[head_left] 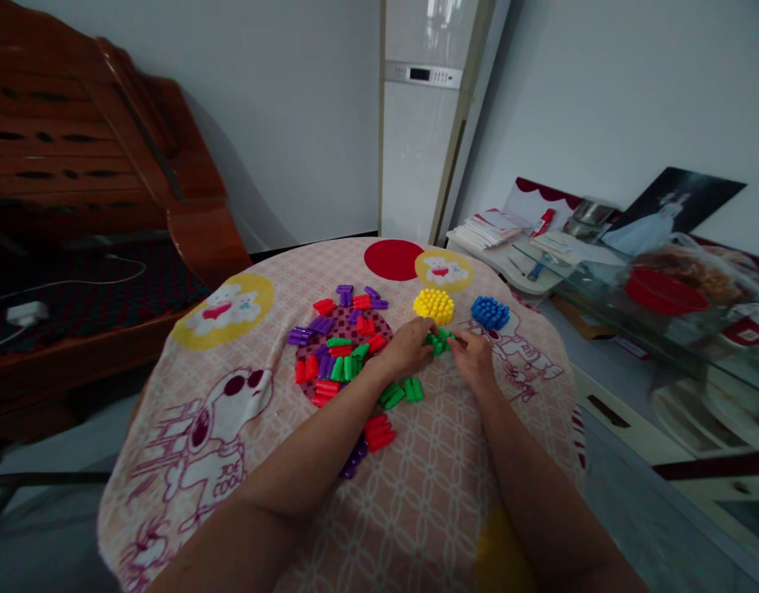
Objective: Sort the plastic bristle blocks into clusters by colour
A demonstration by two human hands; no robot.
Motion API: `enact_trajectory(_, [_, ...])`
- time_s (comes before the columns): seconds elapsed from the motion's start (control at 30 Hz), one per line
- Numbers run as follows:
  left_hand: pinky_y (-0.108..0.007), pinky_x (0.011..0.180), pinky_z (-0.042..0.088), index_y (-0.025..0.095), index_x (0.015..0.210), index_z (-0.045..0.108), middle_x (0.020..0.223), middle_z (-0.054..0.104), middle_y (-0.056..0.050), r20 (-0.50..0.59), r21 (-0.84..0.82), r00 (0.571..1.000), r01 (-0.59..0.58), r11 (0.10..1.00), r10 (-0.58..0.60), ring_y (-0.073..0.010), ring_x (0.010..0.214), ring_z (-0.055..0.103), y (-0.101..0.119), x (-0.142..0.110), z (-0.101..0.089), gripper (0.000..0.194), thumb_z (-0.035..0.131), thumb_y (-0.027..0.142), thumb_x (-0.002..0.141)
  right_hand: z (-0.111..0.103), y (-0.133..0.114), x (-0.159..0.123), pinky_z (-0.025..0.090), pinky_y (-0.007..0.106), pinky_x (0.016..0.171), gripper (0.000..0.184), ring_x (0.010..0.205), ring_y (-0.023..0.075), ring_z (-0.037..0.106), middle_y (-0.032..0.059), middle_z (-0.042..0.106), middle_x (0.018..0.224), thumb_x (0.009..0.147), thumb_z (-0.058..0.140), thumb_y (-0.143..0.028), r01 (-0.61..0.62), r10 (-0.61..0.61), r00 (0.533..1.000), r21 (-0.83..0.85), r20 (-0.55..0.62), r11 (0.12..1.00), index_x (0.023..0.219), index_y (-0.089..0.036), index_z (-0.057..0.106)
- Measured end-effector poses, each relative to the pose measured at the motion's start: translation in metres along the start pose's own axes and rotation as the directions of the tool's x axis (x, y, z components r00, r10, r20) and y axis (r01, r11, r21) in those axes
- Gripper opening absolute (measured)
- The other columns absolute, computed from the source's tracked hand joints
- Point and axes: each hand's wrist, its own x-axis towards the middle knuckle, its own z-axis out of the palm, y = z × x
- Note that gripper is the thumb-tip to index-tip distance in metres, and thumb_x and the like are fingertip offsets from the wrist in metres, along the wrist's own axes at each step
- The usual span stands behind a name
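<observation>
My left hand (410, 344) and my right hand (473, 356) meet over a small cluster of green plastic pegs (440, 341). Fingers of both hands are closed on it from either side; the fingertips are partly hidden. Just beyond, a round cluster of yellow plastic pegs (434, 305) stands upright on the cloth. To its right sits a similar blue cluster (490, 312). Loose green pieces (412, 389) lie below my left wrist. Left of my forearm, red (327, 391), purple (301, 336) and green pieces (350, 365) are scattered in small groups.
A patterned tablecloth (231, 494) covers the round table. At the right stands a glass-topped cabinet (577, 284) with papers (491, 228) and a red bowl (663, 292). A wooden bench (194, 198) is at the left, and a tall white air conditioner (416, 148) stands behind.
</observation>
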Motion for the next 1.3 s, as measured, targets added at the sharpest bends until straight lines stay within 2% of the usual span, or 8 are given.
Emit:
enact_trajectory(0.13, [-0.03, 0.082, 0.053, 0.015, 0.113, 0.059, 0.105, 0.069, -0.008, 0.004, -0.025, 0.996, 0.092, 0.995, -0.092, -0.0197, 0.092, 0.066, -0.007, -0.002, 0.004, 0.041, 0.066, 0.014, 0.073, -0.001, -0.003, 0.0, 0.046, 0.032, 0.069, 0.028, 0.074, 0.0222, 0.064, 0.0099, 0.075, 0.084, 0.079, 0.052, -0.034, 0.014, -0.014, 1.0, -0.002, 0.012, 1.0, 0.084, -0.018, 0.074])
enact_trajectory(0.33, [-0.027, 0.078, 0.055, 0.015, 0.12, 0.059, 0.104, 0.072, -0.007, 0.072, -0.169, 0.981, 0.189, 0.967, -0.179, -0.0185, 0.089, 0.07, -0.004, -0.002, 0.005, 0.048, 0.069, 0.018, 0.073, -0.007, -0.011, -0.002, 0.04, 0.03, 0.06, 0.044, 0.059, 0.0185, 0.056, 0.0072, 0.064, 0.061, 0.092, 0.039, -0.044, -0.038, 0.039, 0.999, -0.057, 0.018, 0.998, 0.063, -0.019, 0.061])
enact_trajectory(0.47, [-0.026, 0.079, 0.055, 0.012, 0.126, 0.056, 0.108, 0.074, -0.009, 0.106, -0.223, 0.97, 0.236, 0.946, -0.217, -0.018, 0.092, 0.072, 0.003, -0.003, 0.001, 0.049, 0.065, 0.014, 0.077, -0.009, -0.017, -0.005, 0.043, 0.03, 0.064, 0.043, 0.067, 0.0192, 0.06, 0.008, 0.069, 0.074, 0.091, 0.044, -0.05, -0.027, 0.028, 0.998, -0.022, 0.052, 0.999, 0.08, -0.017, 0.068])
enact_trajectory(0.63, [-0.028, 0.091, 0.053, 0.011, 0.126, 0.06, 0.118, 0.072, -0.011, 0.124, -0.119, 0.972, 0.215, 0.969, -0.2, -0.0192, 0.102, 0.07, 0.007, -0.003, -0.006, 0.046, 0.054, 0.007, 0.081, -0.002, -0.018, -0.006, 0.047, 0.034, 0.074, 0.034, 0.081, 0.0235, 0.062, 0.0092, 0.071, 0.089, 0.076, 0.069, -0.042, 0.059, -0.042, 0.994, -0.174, 0.101, 0.983, 0.099, -0.017, 0.07])
enact_trajectory(0.9, [-0.028, 0.094, 0.051, 0.014, 0.121, 0.066, 0.118, 0.072, -0.009, 0.14, -0.108, 0.987, 0.096, 0.989, -0.08, -0.0194, 0.105, 0.068, 0.01, -0.004, -0.01, 0.044, 0.051, 0.007, 0.08, 0.002, -0.011, -0.003, 0.046, 0.034, 0.073, 0.018, 0.08, 0.0242, 0.062, 0.0107, 0.071, 0.087, 0.08, 0.061, -0.028, 0.083, -0.056, 0.992, -0.259, 0.109, 0.962, 0.09, -0.017, 0.069])
enact_trajectory(1.07, [-0.025, 0.08, 0.053, 0.013, 0.122, 0.064, 0.113, 0.072, -0.01, 0.16, -0.077, 0.984, 0.087, 0.993, -0.073, -0.0157, 0.09, 0.069, -0.003, -0.013, -0.057, 0.042, 0.058, 0.016, 0.081, -0.002, -0.002, -0.003, 0.047, 0.036, 0.073, 0.027, 0.077, 0.0251, 0.062, 0.0114, 0.071, 0.086, 0.078, 0.061, -0.035, 0.033, -0.024, 0.999, -0.278, 0.035, 0.96, 0.094, -0.016, 0.07])
enact_trajectory(1.2, [-0.023, 0.073, 0.049, 0.014, 0.104, 0.072, 0.09, 0.074, -0.005, 0.155, 0.116, 0.964, 0.2, 0.973, -0.217, -0.0157, 0.08, 0.067, -0.02, -0.03, -0.119, 0.029, 0.064, 0.017, 0.076, -0.002, 0.001, -0.004, 0.047, 0.037, 0.076, 0.036, 0.079, 0.0256, 0.061, 0.0122, 0.072, 0.088, 0.078, 0.061, -0.044, 0.036, -0.041, 0.999, -0.259, -0.016, 0.965, 0.097, -0.015, 0.07])
enact_trajectory(1.3, [-0.024, 0.067, 0.046, 0.017, 0.085, 0.075, 0.074, 0.071, -0.003, 0.193, 0.239, 0.927, 0.274, 0.931, -0.322, -0.0159, 0.07, 0.064, -0.024, -0.041, -0.143, 0.015, 0.069, 0.022, 0.072, -0.002, 0.001, -0.005, 0.047, 0.037, 0.077, 0.042, 0.078, 0.0247, 0.061, 0.0125, 0.072, 0.089, 0.081, 0.059, -0.049, 0.041, -0.062, 0.995, -0.234, -0.083, 0.971, 0.101, -0.013, 0.07])
